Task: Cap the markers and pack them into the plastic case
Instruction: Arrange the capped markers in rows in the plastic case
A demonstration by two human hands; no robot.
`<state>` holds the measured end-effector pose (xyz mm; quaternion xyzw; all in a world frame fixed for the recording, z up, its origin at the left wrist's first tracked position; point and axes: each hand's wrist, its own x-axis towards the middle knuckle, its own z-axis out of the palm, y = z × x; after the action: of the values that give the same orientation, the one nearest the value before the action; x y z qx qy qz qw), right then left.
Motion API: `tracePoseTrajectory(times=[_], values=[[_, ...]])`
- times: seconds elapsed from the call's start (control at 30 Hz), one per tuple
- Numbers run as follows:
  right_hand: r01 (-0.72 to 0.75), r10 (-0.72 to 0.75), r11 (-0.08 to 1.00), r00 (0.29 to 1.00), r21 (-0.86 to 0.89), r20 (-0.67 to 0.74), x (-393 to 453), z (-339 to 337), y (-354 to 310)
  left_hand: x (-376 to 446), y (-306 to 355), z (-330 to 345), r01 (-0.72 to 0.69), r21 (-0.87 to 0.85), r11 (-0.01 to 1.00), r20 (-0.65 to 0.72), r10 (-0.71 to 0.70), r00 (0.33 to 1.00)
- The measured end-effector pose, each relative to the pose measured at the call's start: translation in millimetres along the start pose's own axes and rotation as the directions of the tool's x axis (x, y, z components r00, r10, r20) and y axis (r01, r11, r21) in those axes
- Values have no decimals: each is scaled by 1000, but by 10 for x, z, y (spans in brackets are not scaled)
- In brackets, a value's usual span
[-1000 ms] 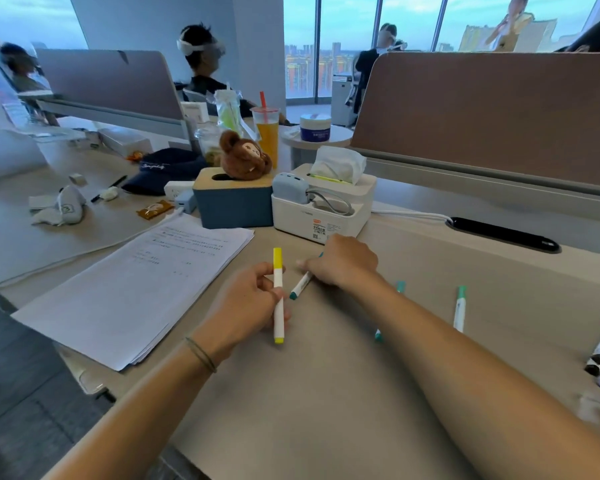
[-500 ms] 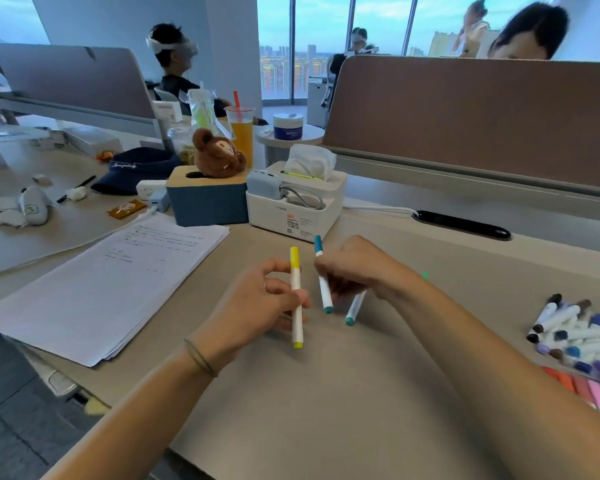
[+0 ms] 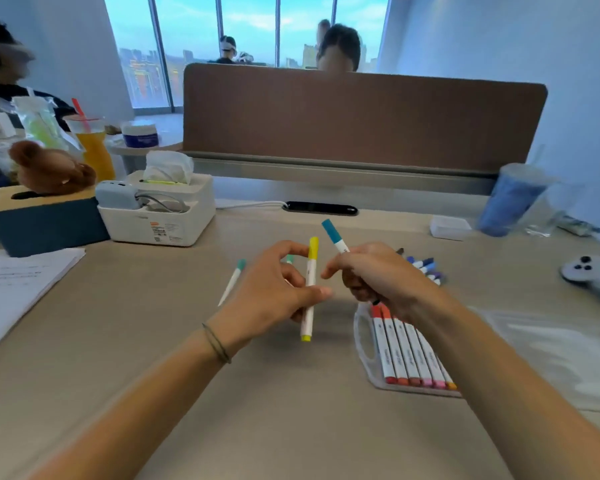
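Across the desk (image 3: pixel 153 393) and toward its right side, lying flat with its handle end turned leftward: plastic case (image 3: pixel 376 382), already holding a row of red, orange and pink markers (image 3: pixel 409 355) side by side, long axes running near-to-far with a slight lean. Directly over the far end of that case, raised off the desk: right hand (image 3: pixel 378 275), fingers curled round a blue-capped marker (image 3: pixel 333 235) that juts up and away to the left; dark tip showing below the palm, whether the same marker's other end or not, cannot tell. Just left of the case, also raised: left hand (image 3: pixel 274 292), pinching a yellow marker (image 3: pixel 309 296) between thumb and fingers, barrel near upright, caps on both ends, roughly parallel to the row in the case. Judged from this: right hand the nearer to the case, needing little more than a lowering and a turn of the barrel to match the row; yellow one needing a short carry rightward. Beyond the case, touching nothing held: loose heap of blue and purple markers (image 3: pixel 425 268). Well left of the case, flat on the desk: green-capped marker (image 3: pixel 232 282). Print along the packed barrels, the orange label on the white organiser (image 3: pixel 160 223) far left of the case: too small to read.
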<state>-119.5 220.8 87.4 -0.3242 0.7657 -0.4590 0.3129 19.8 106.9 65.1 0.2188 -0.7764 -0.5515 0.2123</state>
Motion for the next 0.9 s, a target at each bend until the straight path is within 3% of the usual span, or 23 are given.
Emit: tracePoseTrajectory(times=[0.17, 0.4, 0.53, 0.73, 0.9], values=[[-48, 13, 976, 986, -211, -165, -246, -309, 178, 113, 114, 501, -72, 157, 985, 69, 62, 996], [-52, 19, 983, 982, -176, -186, -441, -718, 474, 232, 229, 1031, -133, 153, 979, 241, 93, 966], [-123, 93, 985, 969, -121, -227, -456, -945, 610, 376, 224, 1207, -141, 203, 969, 301, 75, 951], [-341, 288, 908, 930, -245, -228, -426, -1313, 842, 648, 113, 1333, -261, 527, 809, 409, 28, 912], [-412, 357, 848, 909, -334, -215, -417, -1414, 983, 693, 44, 1493, -343, 613, 712, 527, -45, 849]])
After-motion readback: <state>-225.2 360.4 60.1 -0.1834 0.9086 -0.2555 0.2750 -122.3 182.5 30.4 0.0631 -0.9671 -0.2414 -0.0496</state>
